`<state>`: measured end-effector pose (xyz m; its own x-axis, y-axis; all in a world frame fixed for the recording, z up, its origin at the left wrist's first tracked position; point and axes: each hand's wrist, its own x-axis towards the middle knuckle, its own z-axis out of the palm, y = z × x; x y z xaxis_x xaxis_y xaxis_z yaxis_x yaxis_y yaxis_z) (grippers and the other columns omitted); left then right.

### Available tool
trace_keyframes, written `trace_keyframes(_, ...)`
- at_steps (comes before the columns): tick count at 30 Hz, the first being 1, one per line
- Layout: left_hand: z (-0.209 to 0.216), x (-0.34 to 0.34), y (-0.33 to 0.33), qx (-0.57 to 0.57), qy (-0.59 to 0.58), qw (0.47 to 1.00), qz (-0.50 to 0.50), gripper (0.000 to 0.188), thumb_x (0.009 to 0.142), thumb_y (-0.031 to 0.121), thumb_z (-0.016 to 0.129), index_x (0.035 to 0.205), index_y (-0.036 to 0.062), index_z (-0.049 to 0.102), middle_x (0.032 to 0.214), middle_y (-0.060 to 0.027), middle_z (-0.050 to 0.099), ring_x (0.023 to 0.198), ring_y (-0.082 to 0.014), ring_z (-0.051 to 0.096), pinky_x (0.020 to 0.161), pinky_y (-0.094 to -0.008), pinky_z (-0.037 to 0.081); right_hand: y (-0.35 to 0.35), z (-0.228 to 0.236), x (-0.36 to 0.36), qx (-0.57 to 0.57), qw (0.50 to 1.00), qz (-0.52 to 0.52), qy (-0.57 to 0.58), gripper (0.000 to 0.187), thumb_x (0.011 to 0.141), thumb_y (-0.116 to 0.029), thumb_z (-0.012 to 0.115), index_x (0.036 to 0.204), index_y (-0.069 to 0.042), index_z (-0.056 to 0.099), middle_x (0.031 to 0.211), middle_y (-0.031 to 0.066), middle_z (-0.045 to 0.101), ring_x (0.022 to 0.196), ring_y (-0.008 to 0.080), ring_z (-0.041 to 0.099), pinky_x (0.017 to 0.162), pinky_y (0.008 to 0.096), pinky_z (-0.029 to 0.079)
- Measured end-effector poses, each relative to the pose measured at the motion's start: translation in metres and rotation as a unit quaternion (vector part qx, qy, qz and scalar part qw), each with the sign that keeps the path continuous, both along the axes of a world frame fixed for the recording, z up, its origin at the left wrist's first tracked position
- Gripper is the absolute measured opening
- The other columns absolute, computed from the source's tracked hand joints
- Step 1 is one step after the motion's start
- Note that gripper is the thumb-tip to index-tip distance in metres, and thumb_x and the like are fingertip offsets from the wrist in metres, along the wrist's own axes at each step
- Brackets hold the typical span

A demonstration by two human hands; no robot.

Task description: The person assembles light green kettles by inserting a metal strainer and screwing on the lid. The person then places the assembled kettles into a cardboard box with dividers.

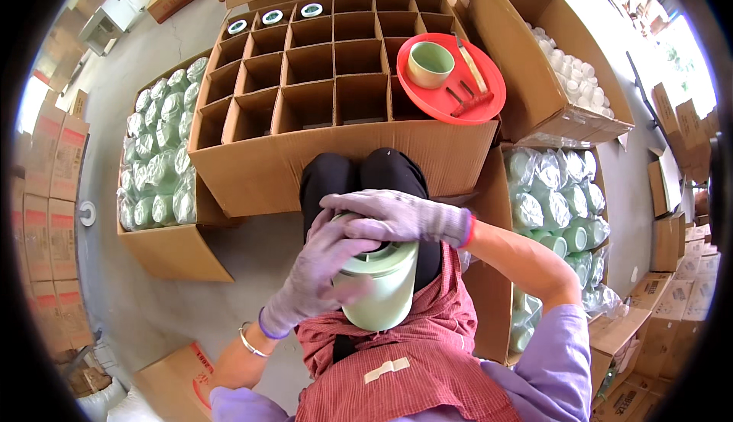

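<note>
A pale green canister (382, 291) stands tilted on my lap, its rounded side toward me and its upper end with a dark ring partly under my hands. My left hand (314, 275), in a lilac-grey glove, grips its left side and upper rim; part of the fingers is smeared by motion. Across the far top of the same canister lies my right hand (401, 216), gloved alike, its fingers bent over the top and meeting the left hand's fingers. What lies under the palms is hidden.
Ahead stands a divided carton (336, 143) with a few canisters in its far row. On its right corner rests a red tray (489, 78) holding a green cup (430, 64), a hammer (469, 61) and a small fork-like tool. Cartons of wrapped green canisters (162, 170) flank me; white pieces (576, 78) fill another.
</note>
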<state>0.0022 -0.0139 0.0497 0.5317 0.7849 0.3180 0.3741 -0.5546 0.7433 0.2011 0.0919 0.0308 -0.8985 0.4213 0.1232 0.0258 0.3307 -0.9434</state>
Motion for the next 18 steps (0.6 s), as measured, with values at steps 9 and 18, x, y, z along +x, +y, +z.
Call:
trace_keyframes(9,-0.062,0.043,-0.052,-0.458,-0.238,0.846,0.134,0.045,0.101,0.027,0.056,0.136,-0.0011,0.051,0.121,-0.0069,0.063,0.108,-0.0123,0.059,0.093,-0.0260,0.047,-0.080,0.096,0.131,0.101,0.841,-0.105,-0.520,0.058,0.085,-0.055,0.068,0.110,-0.004,0.064,0.088,0.0165,0.067,0.081,0.0337,0.069,0.071,0.0428,0.055)
trace_keyframes(18,-0.025,0.050,-0.036,-0.497,-0.201,0.841,0.077,0.035,0.101,0.028,0.057,0.116,-0.0024,0.066,0.109,-0.0049,0.069,0.097,-0.0119,0.065,0.083,-0.0284,0.053,-0.091,0.048,0.099,0.137,0.959,-0.247,0.008,0.045,0.100,-0.032,0.045,0.130,-0.001,0.055,0.131,0.0198,0.054,0.120,0.0325,0.054,0.103,0.0447,0.040)
